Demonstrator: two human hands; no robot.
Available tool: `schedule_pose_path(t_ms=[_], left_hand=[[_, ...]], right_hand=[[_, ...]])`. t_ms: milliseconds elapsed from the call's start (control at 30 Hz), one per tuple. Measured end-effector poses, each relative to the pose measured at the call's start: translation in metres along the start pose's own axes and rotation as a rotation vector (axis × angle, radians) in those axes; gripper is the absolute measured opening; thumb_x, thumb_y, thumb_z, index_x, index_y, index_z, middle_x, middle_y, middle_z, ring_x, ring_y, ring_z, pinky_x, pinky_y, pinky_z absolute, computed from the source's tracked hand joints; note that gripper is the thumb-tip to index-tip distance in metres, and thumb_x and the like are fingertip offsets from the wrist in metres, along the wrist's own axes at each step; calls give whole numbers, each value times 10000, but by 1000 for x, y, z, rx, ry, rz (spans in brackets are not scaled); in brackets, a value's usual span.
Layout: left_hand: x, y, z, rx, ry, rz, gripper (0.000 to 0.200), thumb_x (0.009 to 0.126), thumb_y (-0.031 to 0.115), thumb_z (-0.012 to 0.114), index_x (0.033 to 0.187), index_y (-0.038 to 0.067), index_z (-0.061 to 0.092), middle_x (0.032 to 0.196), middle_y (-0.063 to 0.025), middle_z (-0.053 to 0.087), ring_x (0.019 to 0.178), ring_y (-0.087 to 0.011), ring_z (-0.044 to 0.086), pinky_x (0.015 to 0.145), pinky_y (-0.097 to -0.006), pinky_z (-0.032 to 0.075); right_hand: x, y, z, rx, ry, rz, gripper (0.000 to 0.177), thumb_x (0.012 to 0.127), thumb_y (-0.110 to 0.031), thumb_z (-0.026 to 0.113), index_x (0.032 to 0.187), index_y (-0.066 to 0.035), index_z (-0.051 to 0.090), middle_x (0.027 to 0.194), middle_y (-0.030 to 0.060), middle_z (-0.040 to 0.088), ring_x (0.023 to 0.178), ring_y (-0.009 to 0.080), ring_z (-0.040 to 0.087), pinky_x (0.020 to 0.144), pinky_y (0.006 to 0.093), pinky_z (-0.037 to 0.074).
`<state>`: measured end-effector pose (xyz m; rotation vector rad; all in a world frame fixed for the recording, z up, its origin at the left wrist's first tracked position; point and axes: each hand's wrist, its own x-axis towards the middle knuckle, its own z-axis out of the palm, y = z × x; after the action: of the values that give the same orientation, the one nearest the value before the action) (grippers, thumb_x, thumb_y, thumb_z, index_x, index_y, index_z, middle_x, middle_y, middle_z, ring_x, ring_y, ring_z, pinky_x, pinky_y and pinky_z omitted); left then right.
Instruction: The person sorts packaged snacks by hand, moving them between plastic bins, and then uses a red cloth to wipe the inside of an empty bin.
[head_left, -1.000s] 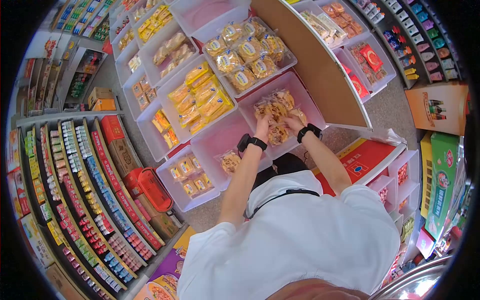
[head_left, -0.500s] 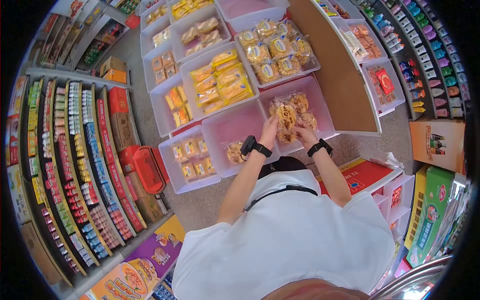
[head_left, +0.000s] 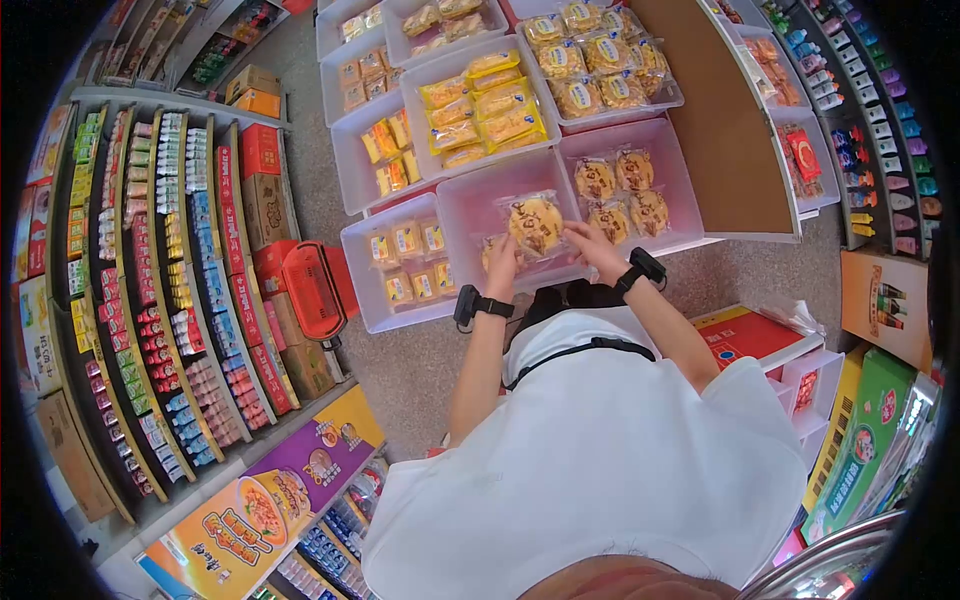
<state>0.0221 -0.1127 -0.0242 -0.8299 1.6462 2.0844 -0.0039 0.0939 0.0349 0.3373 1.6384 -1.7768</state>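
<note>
A round, flat pastry in a clear wrapper (head_left: pixel 536 224), with brown marks on top, is over the front middle bin (head_left: pixel 468 200). My left hand (head_left: pixel 504 262) grips its lower left edge. At its right edge, the fingers of my right hand (head_left: pixel 596 250) pinch the wrapper. Another wrapped pastry (head_left: pixel 490 246) lies in this bin, partly hidden behind my left hand. In the front right bin (head_left: pixel 672 160), several wrapped pastries (head_left: pixel 634 170) of the same kind lie flat.
To the left is a bin of square wrapped cakes (head_left: pixel 407 240). Behind stand bins of yellow packets (head_left: pixel 505 100) and round packs (head_left: pixel 605 55). A brown board (head_left: pixel 735 130) borders the right side. A red basket (head_left: pixel 313 290) and stocked shelves (head_left: pixel 160 300) stand at left.
Both hands have moved left from the front right bin to the middle bin, carrying a wrapped pastry. The camera view has shifted, so the bins appear higher and further right.
</note>
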Motion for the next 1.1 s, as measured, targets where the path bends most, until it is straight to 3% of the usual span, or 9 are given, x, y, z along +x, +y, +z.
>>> schedule_pose_path(t_ms=[133, 300, 400, 667, 733, 833, 1000, 1067, 1100], left_hand=[[2, -12, -13, -45, 18, -25, 340, 908, 309, 428, 1114, 55, 521, 839, 1, 511, 730, -99, 496, 554, -233, 419], [24, -49, -25, -84, -22, -28, 337, 904, 326, 407, 1077, 69, 541, 938, -39, 564, 813, -144, 525, 643, -315, 433], [-4, -19, -3, 2, 60, -176, 342, 915, 298, 393, 1143, 70, 504, 974, -35, 574, 809, -143, 555, 706, -296, 464], [2, -17, 7, 192, 58, -79, 370, 889, 316, 424, 1031, 8, 573, 862, -68, 586, 746, -158, 534, 670, -306, 435], [-6, -5, 13, 298, 80, -69, 384, 885, 316, 424, 1029, -6, 577, 865, -77, 593, 755, -169, 538, 669, -315, 431], [-14, 4, 20, 238, 128, -162, 412, 880, 300, 416, 1073, -36, 556, 938, -115, 607, 811, -194, 560, 698, -331, 434], [-47, 36, 36, 244, 45, -250, 496, 872, 356, 441, 1143, -53, 520, 1138, -166, 548, 1022, -248, 512, 824, -351, 399], [-31, 16, 27, 98, 5, -326, 430, 886, 315, 433, 1140, -23, 511, 1070, -146, 563, 959, -248, 542, 747, -373, 439], [-21, 3, 23, -52, -33, -399, 366, 899, 274, 425, 1137, 7, 502, 1002, -126, 578, 895, -249, 573, 669, -396, 479]], right_hand=[[17, 25, 16, -173, -15, -10, 427, 889, -293, 497, 1225, -31, 476, 927, 9, 574, 645, 64, 540, 480, 189, 376], [19, 36, 23, -234, 12, -24, 396, 875, -278, 512, 1165, -9, 513, 861, 22, 592, 611, 81, 541, 515, 212, 407], [22, 45, 25, -227, 38, -85, 358, 867, -256, 522, 1110, 5, 548, 814, 42, 605, 572, 103, 545, 549, 239, 442], [35, 56, 25, -269, 139, -118, 433, 877, -295, 504, 1203, -9, 491, 891, 66, 603, 558, 98, 542, 490, 236, 402], [46, 65, 18, -450, 32, -6, 406, 878, -315, 494, 1105, 15, 557, 752, 65, 609, 535, 107, 545, 481, 249, 395], [49, 70, 18, -405, 56, 50, 414, 876, -336, 485, 1005, 41, 596, 621, 51, 584, 517, 114, 551, 468, 260, 387], [51, 71, 12, -462, 70, 23, 432, 855, -330, 484, 921, 79, 607, 687, 151, 631, 591, 221, 642, 603, 341, 492], [51, 68, 11, -508, 47, 44, 435, 853, -324, 481, 878, 92, 607, 685, 163, 633, 605, 230, 649, 611, 349, 495], [53, 70, 11, -591, 50, 86, 415, 862, -324, 489, 865, 74, 603, 647, 135, 618, 542, 204, 618, 534, 328, 475]])
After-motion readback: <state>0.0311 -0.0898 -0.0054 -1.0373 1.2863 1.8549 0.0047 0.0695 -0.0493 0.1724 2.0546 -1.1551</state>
